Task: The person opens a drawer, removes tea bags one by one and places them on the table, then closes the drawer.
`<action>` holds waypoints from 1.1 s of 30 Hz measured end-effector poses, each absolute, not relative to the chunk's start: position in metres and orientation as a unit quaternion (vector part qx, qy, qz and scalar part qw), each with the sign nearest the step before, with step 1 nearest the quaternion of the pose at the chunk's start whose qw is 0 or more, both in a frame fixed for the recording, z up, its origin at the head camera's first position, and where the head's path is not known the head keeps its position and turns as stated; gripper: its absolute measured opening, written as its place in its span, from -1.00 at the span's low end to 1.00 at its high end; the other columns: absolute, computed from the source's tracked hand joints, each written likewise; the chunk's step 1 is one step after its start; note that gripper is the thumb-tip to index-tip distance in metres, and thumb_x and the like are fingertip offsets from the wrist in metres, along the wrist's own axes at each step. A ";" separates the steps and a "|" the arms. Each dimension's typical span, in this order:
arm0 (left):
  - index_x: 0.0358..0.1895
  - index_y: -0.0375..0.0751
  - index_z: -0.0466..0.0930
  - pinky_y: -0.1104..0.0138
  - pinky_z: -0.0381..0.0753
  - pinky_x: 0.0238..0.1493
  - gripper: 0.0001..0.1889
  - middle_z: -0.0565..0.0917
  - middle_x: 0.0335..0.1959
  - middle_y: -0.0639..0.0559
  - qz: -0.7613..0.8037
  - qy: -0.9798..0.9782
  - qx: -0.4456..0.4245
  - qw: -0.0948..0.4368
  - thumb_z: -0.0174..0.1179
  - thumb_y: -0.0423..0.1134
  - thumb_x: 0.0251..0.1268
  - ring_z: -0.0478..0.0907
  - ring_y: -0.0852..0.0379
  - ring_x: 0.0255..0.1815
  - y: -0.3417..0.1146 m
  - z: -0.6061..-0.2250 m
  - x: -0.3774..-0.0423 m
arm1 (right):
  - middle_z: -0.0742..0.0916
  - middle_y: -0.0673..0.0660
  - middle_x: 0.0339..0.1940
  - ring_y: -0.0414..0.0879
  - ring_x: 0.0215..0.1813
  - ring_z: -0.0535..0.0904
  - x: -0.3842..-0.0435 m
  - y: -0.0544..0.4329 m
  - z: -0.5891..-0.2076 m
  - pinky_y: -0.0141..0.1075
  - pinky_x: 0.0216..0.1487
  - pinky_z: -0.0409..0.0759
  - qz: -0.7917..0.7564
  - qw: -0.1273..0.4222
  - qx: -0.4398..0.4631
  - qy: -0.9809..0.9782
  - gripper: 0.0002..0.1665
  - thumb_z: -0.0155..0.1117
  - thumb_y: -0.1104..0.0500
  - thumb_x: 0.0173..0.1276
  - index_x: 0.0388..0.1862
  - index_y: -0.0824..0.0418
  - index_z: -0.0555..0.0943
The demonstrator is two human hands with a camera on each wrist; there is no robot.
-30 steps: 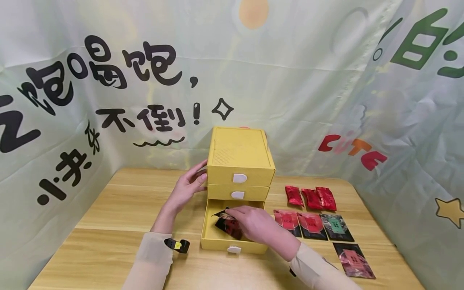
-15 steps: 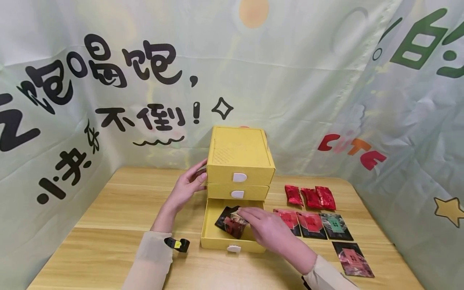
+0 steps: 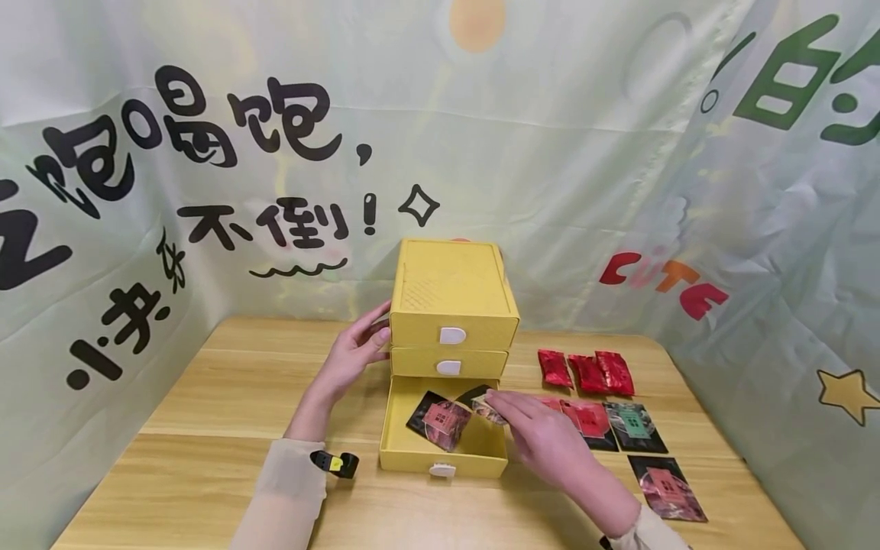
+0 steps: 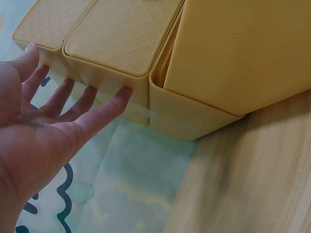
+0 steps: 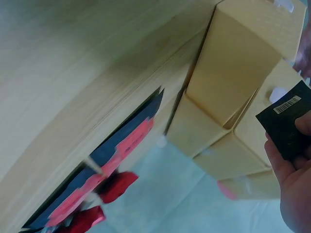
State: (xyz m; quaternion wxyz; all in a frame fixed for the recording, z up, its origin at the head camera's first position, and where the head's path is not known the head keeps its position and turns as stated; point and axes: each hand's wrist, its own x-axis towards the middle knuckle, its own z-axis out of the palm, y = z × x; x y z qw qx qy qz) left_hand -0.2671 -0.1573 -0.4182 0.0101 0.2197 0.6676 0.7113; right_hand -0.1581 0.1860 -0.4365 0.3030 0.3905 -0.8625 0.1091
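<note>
A yellow drawer unit [image 3: 454, 283] stands on the wooden table, its bottom drawer [image 3: 406, 454] pulled out. My left hand [image 3: 347, 359] touches the unit's left side; in the left wrist view the extended fingertips [image 4: 125, 94] rest against the wall. My right hand [image 3: 546, 435] pinches a black sachet [image 3: 486, 405] over the right part of the open drawer. The right wrist view shows that sachet's dark back [image 5: 286, 116] with a barcode, the thumb lying on it. Another black sachet with a reddish label [image 3: 440, 422] lies flat inside the drawer, to the left.
Right of the unit lie several flat sachets, including a red one [image 3: 590, 422], a green-labelled one [image 3: 634, 426] and a pink-labelled one [image 3: 667, 489] nearer the front. Small red packets [image 3: 605, 373] lie behind them. A printed cloth [image 3: 550, 153] hangs behind the table.
My right hand has moved right with the pinched sachet, from above the other sachet to the drawer's right side. The sachet in the drawer is now uncovered. My left hand stays put.
</note>
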 end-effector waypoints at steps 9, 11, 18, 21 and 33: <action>0.64 -0.10 0.23 -0.09 0.67 0.19 -0.40 0.36 0.55 -0.27 0.712 0.668 0.216 0.014 0.11 -0.26 0.63 0.39 -0.24 0.48 -0.156 -0.418 -0.267 | 0.77 0.20 0.17 0.14 0.08 0.74 -0.144 0.213 -0.434 0.02 -0.08 0.77 0.105 0.337 0.373 -0.858 -0.23 0.30 0.51 -0.08 0.25 0.31 0.68; 0.64 -0.11 0.23 -0.12 0.66 0.20 -0.40 0.35 0.56 -0.28 0.712 0.669 0.215 0.014 0.11 -0.26 0.64 0.38 -0.25 0.48 -0.156 -0.418 -0.267 | 0.77 0.20 0.18 0.14 0.10 0.74 -0.141 0.220 -0.434 0.03 -0.07 0.76 0.102 0.342 0.368 -0.859 -0.23 0.31 0.51 -0.10 0.24 0.31 0.70; 0.64 -0.11 0.22 -0.19 0.61 0.23 -0.40 0.33 0.56 -0.28 0.714 0.668 0.209 0.014 0.10 -0.28 0.64 0.39 -0.28 0.47 -0.156 -0.417 -0.266 | 0.77 0.18 0.18 0.15 0.07 0.76 -0.130 0.243 -0.440 0.00 -0.15 0.76 0.100 0.344 0.350 -0.866 -0.32 0.22 0.40 0.03 0.23 0.25 0.72; 0.64 -0.11 0.23 -0.18 0.61 0.23 -0.41 0.34 0.56 -0.29 0.713 0.669 0.210 0.015 0.09 -0.28 0.64 0.38 -0.28 0.47 -0.156 -0.417 -0.266 | 0.79 0.19 0.15 0.13 0.03 0.77 -0.126 0.252 -0.443 -0.02 -0.21 0.76 0.103 0.342 0.341 -0.870 -0.44 0.03 0.30 0.27 0.20 0.25 0.74; 0.64 -0.11 0.22 -0.13 0.64 0.21 -0.40 0.31 0.59 -0.23 0.715 0.665 0.217 0.012 0.09 -0.28 0.64 0.39 -0.22 0.48 -0.157 -0.419 -0.267 | 0.83 0.16 0.00 0.06 -0.14 0.80 -0.105 0.280 -0.451 -0.16 -0.41 0.74 0.068 0.303 0.276 -0.910 -0.29 0.48 0.48 -0.14 0.13 0.20 0.78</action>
